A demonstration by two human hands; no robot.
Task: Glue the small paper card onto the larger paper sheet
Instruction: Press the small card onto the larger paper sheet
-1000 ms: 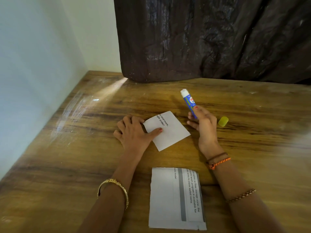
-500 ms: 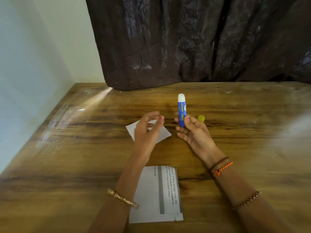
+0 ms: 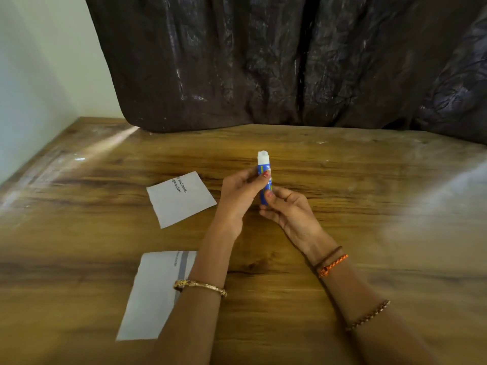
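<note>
A blue glue stick (image 3: 264,169) stands upright above the table, its white glue tip bare at the top. My left hand (image 3: 237,198) grips its upper body and my right hand (image 3: 290,214) grips its base. The small white paper card (image 3: 181,200) lies flat on the wooden table, left of my left hand, with a little printed text near its far edge. The larger paper sheet (image 3: 155,293) lies nearer to me at the lower left; my left forearm covers its right part. The yellow cap is hidden.
The wooden table (image 3: 369,233) runs to a pale wall on the left. A dark crumpled plastic sheet (image 3: 290,61) hangs along the back edge.
My left hand has left the small card and moved right to take hold of the glue stick. The camera view has shifted, so the papers appear further left.
</note>
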